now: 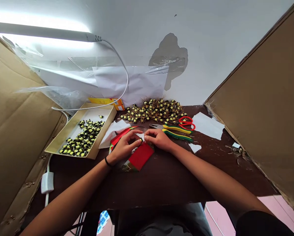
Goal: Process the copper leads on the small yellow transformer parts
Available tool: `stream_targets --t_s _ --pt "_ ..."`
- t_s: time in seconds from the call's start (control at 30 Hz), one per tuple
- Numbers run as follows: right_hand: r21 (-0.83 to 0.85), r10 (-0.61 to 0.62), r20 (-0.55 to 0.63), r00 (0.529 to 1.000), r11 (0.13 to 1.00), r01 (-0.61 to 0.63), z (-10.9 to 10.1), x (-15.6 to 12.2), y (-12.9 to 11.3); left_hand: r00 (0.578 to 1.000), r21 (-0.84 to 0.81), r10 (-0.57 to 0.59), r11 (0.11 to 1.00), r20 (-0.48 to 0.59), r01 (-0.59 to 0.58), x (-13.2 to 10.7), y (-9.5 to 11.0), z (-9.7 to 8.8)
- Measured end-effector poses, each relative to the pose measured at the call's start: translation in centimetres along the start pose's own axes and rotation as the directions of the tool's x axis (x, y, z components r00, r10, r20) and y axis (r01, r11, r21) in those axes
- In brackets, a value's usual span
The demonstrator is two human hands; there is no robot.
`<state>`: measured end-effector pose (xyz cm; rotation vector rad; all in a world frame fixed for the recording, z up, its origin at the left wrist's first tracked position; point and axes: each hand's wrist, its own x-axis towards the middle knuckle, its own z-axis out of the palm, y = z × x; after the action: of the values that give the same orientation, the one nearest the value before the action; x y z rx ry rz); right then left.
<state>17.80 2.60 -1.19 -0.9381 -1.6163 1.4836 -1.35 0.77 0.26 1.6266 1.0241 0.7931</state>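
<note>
My left hand point(126, 146) pinches a small yellow-and-black coil component point(141, 140) between thumb and fingers. Close beside it, my right hand point(157, 139) has its thumb and forefinger pressed together; what they hold, if anything, is too small to make out. Both hands are above a red printed sheet point(142, 156) on the dark table. Just beyond the right hand lie pliers point(177, 131) with green and yellow handles, and red-handled scissors point(186, 122) touch or overlap them.
On the left, a shallow cardboard box point(97, 149) holds many similar coils. A heap of coils with thin copper-coloured wires point(159, 110) lies against the wall. White paper point(208, 125) and metal scraps point(237, 150) lie right. Cardboard walls point(267, 85) flank the table point(176, 183). A lamp point(43, 31) glows above.
</note>
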Motion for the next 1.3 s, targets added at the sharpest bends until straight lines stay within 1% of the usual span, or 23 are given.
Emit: stream_targets --t_s 0.1,0.2,0.27,0.43,0.6,0.77,0.9,1.1,1.2,1.3 --pt "-0.048 -0.017 -0.002 1.0 0.999 0.017 0.16 -0.03 0.17 1.0 -0.05 0.001 0.999 0.017 0.0 -0.09 -0.22 -0.18" --pt "-0.109 -0.056 -0.016 0.998 0.993 0.054 0.22 -0.04 0.23 0.999 -0.049 0.001 0.999 0.035 0.0 -0.04 -0.38 -0.38" --pt "-0.129 -0.057 -0.013 0.998 0.99 0.055 0.19 -0.02 0.24 0.999 -0.036 0.002 0.999 0.038 -0.001 0.01 -0.39 -0.47" --pt "-0.094 -0.049 -0.011 0.999 0.994 0.048 0.14 -0.06 0.28 0.999 -0.008 -0.003 1.0 0.048 0.003 0.03 -0.2 -0.56" --pt "-0.083 -0.017 -0.001 1.0 0.996 0.017 0.2 -0.36 0.07 0.996 -0.025 -0.019 0.999 0.082 0.021 0.04 -0.27 -0.63" --pt "-0.054 0.03 0.002 1.0 0.998 -0.03 0.26 -0.56 -0.17 0.997 -0.025 -0.023 0.999 0.073 0.025 -0.01 -0.4 -0.64" --pt "-0.047 0.051 -0.029 0.998 0.998 -0.052 0.46 -0.53 0.17 0.997 -0.043 -0.035 0.998 0.068 0.038 -0.11 -0.37 -0.56" --pt "-0.105 -0.007 -0.083 0.996 0.994 -0.002 0.84 -0.57 0.5 0.998 -0.093 -0.05 0.994 0.039 0.053 -0.3 -0.51 -0.38" --pt "-0.182 -0.057 -0.089 0.994 0.983 0.04 0.93 -0.61 0.44 0.999 -0.105 -0.028 0.994 0.032 0.032 -0.32 -0.71 -0.38" --pt "-0.262 -0.112 -0.098 0.989 0.961 0.083 1.0 -0.68 0.38 0.999 -0.074 -0.019 0.997 0.029 0.021 -0.26 -0.81 -0.4"
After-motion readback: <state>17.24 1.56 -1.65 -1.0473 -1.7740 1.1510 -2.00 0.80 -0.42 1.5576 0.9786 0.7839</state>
